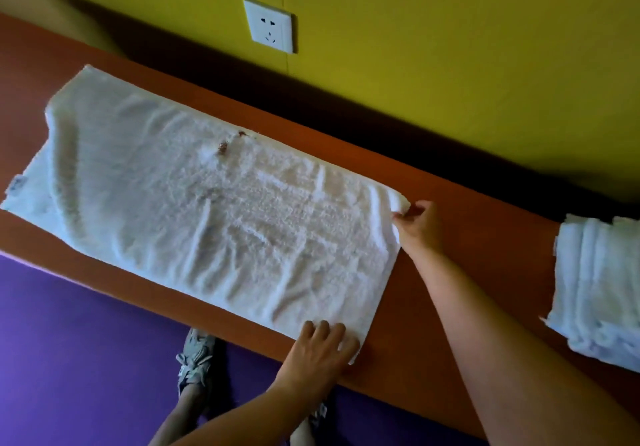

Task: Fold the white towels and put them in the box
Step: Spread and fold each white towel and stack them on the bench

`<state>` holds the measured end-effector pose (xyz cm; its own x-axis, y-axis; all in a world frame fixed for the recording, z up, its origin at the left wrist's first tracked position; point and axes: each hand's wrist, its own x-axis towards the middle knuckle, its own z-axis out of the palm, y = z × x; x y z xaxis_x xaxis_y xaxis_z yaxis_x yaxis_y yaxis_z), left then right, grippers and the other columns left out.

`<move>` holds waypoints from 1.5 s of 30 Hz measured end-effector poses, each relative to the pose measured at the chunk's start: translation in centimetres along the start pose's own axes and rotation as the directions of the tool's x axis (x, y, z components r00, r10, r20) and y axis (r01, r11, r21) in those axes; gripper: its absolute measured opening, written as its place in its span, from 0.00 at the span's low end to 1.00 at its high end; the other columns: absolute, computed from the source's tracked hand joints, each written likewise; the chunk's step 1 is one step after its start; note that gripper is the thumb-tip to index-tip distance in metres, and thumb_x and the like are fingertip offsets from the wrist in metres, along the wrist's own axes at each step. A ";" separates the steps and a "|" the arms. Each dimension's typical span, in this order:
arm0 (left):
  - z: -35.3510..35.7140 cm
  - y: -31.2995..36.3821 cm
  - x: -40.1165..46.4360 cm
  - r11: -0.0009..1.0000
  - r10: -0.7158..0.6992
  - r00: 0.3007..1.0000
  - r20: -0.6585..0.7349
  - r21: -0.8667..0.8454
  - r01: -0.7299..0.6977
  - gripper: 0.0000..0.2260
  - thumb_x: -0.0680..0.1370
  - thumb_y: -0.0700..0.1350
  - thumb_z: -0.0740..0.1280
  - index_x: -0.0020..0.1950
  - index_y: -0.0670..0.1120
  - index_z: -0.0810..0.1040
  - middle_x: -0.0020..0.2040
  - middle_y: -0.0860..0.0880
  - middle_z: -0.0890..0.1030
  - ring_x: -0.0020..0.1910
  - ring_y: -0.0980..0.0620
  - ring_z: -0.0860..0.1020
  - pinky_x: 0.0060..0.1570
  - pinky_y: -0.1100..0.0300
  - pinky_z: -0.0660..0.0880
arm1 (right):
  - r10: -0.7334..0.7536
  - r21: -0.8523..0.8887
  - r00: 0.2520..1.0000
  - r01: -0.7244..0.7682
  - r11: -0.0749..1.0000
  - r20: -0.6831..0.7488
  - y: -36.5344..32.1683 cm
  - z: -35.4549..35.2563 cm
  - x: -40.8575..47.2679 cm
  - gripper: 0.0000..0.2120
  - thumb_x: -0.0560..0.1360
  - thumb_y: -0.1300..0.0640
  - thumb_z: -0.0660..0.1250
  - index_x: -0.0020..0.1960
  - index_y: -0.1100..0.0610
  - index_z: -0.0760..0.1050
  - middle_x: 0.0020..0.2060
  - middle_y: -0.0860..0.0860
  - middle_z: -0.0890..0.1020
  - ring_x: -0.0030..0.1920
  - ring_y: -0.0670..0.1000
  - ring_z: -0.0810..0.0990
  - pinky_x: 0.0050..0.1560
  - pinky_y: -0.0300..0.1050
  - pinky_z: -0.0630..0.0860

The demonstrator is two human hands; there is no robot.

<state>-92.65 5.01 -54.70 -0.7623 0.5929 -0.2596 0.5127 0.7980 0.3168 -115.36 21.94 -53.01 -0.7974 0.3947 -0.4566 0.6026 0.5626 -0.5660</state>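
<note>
White towel [214, 217] lies spread lengthwise on the orange-brown desk [460, 293], already doubled by the look of the layered left end, surface rumpled with a few small brown specks near the far edge. Both hands sit at its right end — right hand [420, 225] pinches the far right corner, fingers curled onto the cloth; left hand [320, 348] rests on the near right corner, fingers fairly flat on top, thumb hidden, so whether it actually grips or just presses I cannot tell. Step in hand, as I judge it: taking hold of the right end to start the next fold. Next move calls for lifting both corners together and carrying them over to the left end, keeping the edges level so the halves line up, then smoothing the creases. A stack of folded white towels [599, 293] sits well apart at the right of the desk. No box in view — packing is still ahead. Yellow wall [415, 47] with a socket [269, 25] behind; purple floor [69, 359] below the desk.
</note>
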 end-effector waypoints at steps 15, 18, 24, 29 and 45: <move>0.0 -0.3 -0.2 0.994 -0.100 0.994 0.035 -0.032 0.101 0.26 0.64 0.45 0.77 0.58 0.48 0.72 0.47 0.48 0.75 0.38 0.49 0.74 0.38 0.55 0.76 | 0.101 0.076 0.982 -0.115 0.990 0.162 1.5 -3.0 -1.1 0.13 0.75 0.56 0.73 0.59 0.57 0.78 0.53 0.54 0.83 0.46 0.54 0.80 0.42 0.46 0.73; -0.6 -0.4 -0.2 0.993 -0.104 0.994 0.021 -0.052 0.105 0.21 0.65 0.45 0.76 0.54 0.47 0.73 0.43 0.50 0.75 0.35 0.51 0.73 0.36 0.57 0.75 | 0.346 0.232 0.883 -0.426 0.875 0.316 0.8 -3.3 -1.1 0.15 0.73 0.58 0.76 0.57 0.60 0.77 0.52 0.54 0.80 0.42 0.52 0.78 0.37 0.45 0.74; -5.0 1.4 -2.6 0.706 -0.429 0.902 0.046 -0.606 0.366 0.08 0.75 0.44 0.63 0.54 0.49 0.71 0.43 0.54 0.75 0.40 0.54 0.74 0.39 0.68 0.64 | 0.314 0.475 0.838 -0.520 0.710 0.447 -1.2 -4.5 -1.9 0.18 0.73 0.58 0.76 0.60 0.60 0.79 0.53 0.56 0.86 0.52 0.54 0.85 0.48 0.48 0.80; -10.4 -1.0 -5.8 0.359 -0.691 0.720 0.065 -0.834 0.419 0.08 0.73 0.47 0.64 0.42 0.55 0.64 0.32 0.54 0.72 0.32 0.55 0.72 0.30 0.65 0.64 | 0.147 0.517 0.924 -0.324 0.792 0.353 -7.2 -2.9 -4.2 0.09 0.76 0.54 0.72 0.55 0.55 0.79 0.47 0.54 0.84 0.41 0.52 0.83 0.34 0.45 0.78; -21.4 -24.2 -18.3 0.060 -0.968 0.249 0.012 -0.958 0.280 0.08 0.83 0.47 0.62 0.45 0.50 0.76 0.35 0.50 0.83 0.30 0.53 0.83 0.33 0.65 0.74 | -0.204 0.532 0.967 0.092 0.842 0.155 -35.2 19.5 -12.6 0.10 0.76 0.61 0.68 0.36 0.57 0.79 0.33 0.51 0.82 0.31 0.48 0.82 0.31 0.40 0.76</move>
<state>-99.55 -27.47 -38.05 -0.6817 -0.6239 -0.3822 -0.5611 0.1104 0.8204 -125.83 -17.01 -40.74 -0.8885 0.1544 -0.4322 0.4513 0.1236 -0.8838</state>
